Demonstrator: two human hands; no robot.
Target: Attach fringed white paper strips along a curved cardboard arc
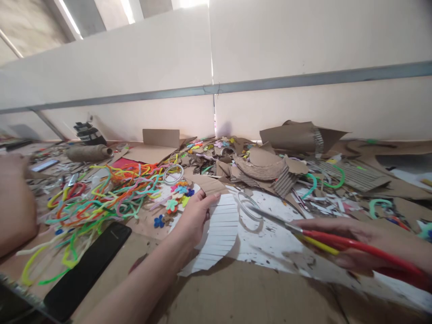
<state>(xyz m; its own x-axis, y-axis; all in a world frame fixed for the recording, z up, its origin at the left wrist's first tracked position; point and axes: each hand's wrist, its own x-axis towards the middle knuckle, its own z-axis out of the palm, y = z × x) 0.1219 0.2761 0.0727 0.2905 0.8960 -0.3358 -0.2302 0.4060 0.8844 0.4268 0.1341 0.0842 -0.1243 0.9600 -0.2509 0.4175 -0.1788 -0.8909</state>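
My left hand [194,216] is closed on a white piece of card [221,229] with a rounded edge and several parallel slits across it. Its thumb lies over the upper left corner. In my right hand [378,238] is a pair of scissors [351,247] with red handles, yellow showing near the inner side. The scissor blades point left, apart from the card, over a clear ring [249,207] on a stained white sheet [270,238]. Cardboard hides part of the sheet. Small felt flowers [172,205] lie just left of my left hand.
Colourful pipe cleaners [111,193] and a black phone [88,270] lie at left, near another person's arm [15,202]. Behind are a twine roll [89,153], heaped cardboard scraps [259,167] and a white wall [135,67].
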